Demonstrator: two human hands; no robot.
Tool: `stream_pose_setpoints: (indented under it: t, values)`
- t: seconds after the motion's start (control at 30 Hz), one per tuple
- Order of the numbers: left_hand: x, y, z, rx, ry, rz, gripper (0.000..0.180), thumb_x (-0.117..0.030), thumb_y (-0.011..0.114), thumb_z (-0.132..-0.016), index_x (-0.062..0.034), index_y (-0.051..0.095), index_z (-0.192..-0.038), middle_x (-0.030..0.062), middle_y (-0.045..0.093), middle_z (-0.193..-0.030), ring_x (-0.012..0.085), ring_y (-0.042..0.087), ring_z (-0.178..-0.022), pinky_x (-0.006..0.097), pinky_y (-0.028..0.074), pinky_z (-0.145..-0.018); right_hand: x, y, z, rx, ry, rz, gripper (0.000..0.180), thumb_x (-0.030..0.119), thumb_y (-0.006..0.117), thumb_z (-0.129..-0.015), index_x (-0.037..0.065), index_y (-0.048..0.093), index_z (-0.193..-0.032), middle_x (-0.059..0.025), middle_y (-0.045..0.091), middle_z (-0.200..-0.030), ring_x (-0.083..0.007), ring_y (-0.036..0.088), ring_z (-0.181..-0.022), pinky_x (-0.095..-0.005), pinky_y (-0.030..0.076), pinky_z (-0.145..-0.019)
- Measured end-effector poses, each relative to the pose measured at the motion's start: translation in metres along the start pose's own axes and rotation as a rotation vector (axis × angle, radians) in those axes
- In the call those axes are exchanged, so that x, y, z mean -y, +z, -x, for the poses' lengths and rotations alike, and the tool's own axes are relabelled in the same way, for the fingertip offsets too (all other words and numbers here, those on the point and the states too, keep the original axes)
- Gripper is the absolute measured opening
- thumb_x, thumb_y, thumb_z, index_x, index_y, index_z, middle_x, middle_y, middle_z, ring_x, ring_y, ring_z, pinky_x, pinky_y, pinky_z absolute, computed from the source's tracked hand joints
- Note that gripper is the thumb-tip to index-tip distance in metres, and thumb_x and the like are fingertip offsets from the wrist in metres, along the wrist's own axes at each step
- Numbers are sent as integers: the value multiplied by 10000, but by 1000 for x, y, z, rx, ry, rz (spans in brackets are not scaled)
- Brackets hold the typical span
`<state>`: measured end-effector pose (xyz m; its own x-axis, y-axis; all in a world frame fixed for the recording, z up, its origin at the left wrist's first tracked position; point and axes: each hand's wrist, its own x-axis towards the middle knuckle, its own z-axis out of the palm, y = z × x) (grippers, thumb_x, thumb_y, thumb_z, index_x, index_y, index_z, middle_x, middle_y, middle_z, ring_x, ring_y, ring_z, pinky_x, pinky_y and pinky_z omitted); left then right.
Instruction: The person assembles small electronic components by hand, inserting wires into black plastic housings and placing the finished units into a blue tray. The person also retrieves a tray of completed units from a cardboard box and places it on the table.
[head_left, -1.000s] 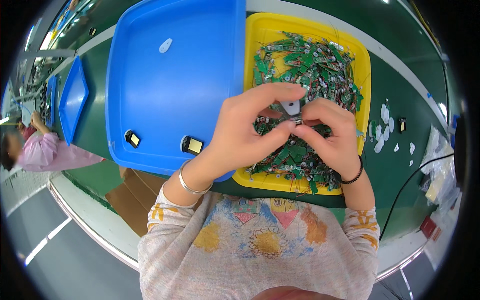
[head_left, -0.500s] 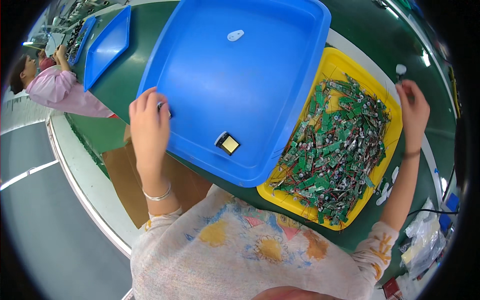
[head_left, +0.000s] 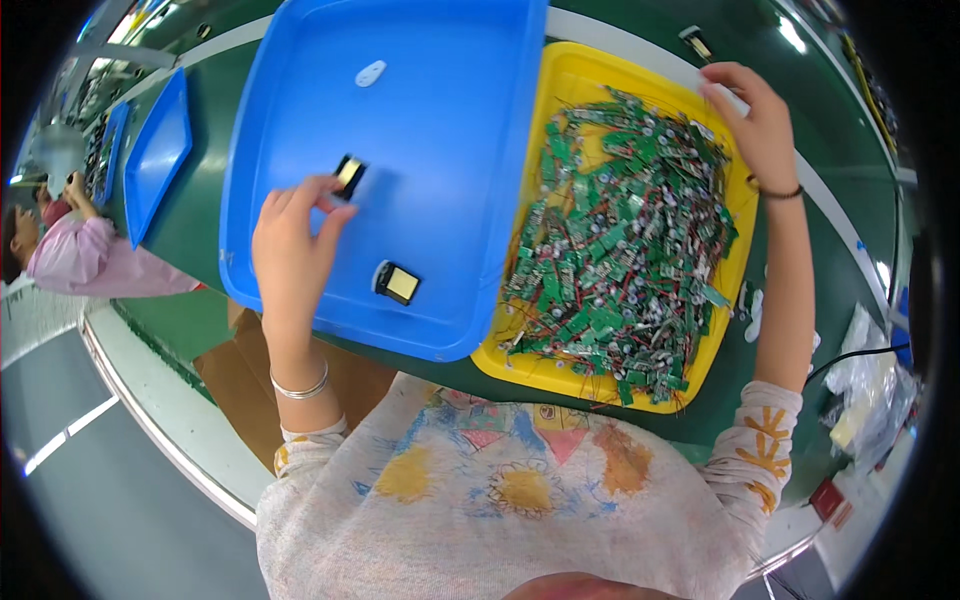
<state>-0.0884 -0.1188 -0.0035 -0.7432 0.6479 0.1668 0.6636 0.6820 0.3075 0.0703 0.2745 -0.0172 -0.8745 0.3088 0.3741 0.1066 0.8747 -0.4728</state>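
- Green worktop (head_left: 210, 185), with a pale strip along its far side.
- Brown cardboard (head_left: 250, 375), one, below the worktop's near edge, at left.
- Blue tray (head_left: 430, 150), large, on the worktop.
- Near black block (head_left: 398, 283), yellow-faced, lying in the near part of that tray.
- Left hand (head_left: 295, 240), over the tray's left half; thumb and forefinger almost together, pinching one end of the held black block (head_left: 349, 175), likewise yellow-faced.
- Yellow tray (head_left: 575, 75), right of the blue one, heaped with green circuit boards (head_left: 620, 250) and thin wires.
- White plate (head_left: 371, 74), teardrop-shaped, in the blue tray's far part.
- Right hand (head_left: 760, 120), by the yellow tray's far right corner; thumb and fingers slightly parted, contents impossible to tell.
- Far black block (head_left: 695, 43), yellow-faced, just past the right fingertips.
- Co-worker (head_left: 105, 260), pink-clad, far left.
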Motion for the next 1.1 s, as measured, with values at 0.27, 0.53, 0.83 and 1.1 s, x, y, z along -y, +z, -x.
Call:
stream_pose_setpoints:
  t: [0.27,0.53,0.83,1.1]
  values:
    - [-137,13,-36,-100,534,642,235,-65,668,-666,-38,584,-884,60,539,-847,156,488,-757,258,392,-658,117,15,56,196,-121,5,197,89,669,-623,64,581,-797,-71,513,-770,-269,493,-794,-358,424,-711]
    - [-128,53,-32,209,-21,1336,232,-126,661,-733,-24,547,-907,35,564,-874,119,508,-776,227,425,-645,129,25,72,335,-124,70,195,104,695,-576,50,607,-740,-60,475,-830,-223,481,-855,-327,432,-681]
    - [-129,48,-30,311,-99,1515,220,-85,588,-796,-8,526,-992,30,543,-917,85,502,-838,227,407,-750,133,3,63,22,382,-966,171,-14,582,-762,-3,535,-926,-46,563,-846,-58,527,-614,-180,441,-553]
    - [-142,61,-20,447,-33,1491,273,-40,647,-731,-13,532,-978,45,547,-939,117,531,-870,239,449,-718,135,21,72,-181,571,-1437,210,49,559,-805,-3,516,-1004,-65,575,-772,-92,555,-632,-207,475,-571]
